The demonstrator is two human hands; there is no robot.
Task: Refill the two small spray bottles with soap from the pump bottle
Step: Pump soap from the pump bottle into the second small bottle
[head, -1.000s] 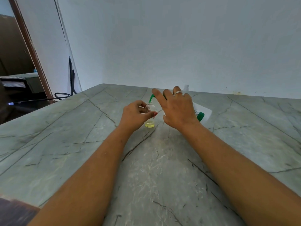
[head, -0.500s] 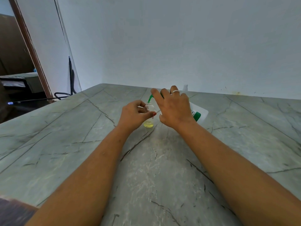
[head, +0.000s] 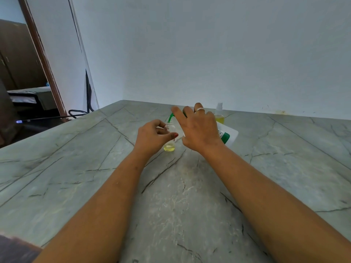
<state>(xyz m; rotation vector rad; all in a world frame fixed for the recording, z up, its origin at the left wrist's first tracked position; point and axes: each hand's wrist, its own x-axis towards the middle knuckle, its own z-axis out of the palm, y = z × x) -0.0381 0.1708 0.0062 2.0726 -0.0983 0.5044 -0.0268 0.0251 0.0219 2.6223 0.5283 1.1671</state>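
The pump bottle (head: 228, 136) stands on the grey stone counter (head: 190, 205), and only the white side with a green label shows, since the right hand (head: 199, 130) covers its top. That hand lies over the pump head with fingers stretched out fairly straight, not curled round anything; a ring (head: 200, 109) sits on one finger. Whether the palm actually presses the head down cannot be told, because the head is hidden beneath it.

The green spout (head: 171, 117) juts out from under the fingertips on the left of the pump bottle and slopes down to the mouth of a small clear bottle (head: 169, 147). This small bottle stands upright on the counter just left of the pump bottle, with a shallow layer of yellow liquid at its bottom. The left hand (head: 153, 136) grips it, thumb in front and fingers curled round its upper part.

The second small bottle (head: 220, 115) stands just behind the pump bottle, near the wall (head: 209, 54); it carries a white spray cap and holds yellow liquid.

Well to the left of the pump bottle, past the counter's edge, a black cable (head: 76, 112) lies coiled.
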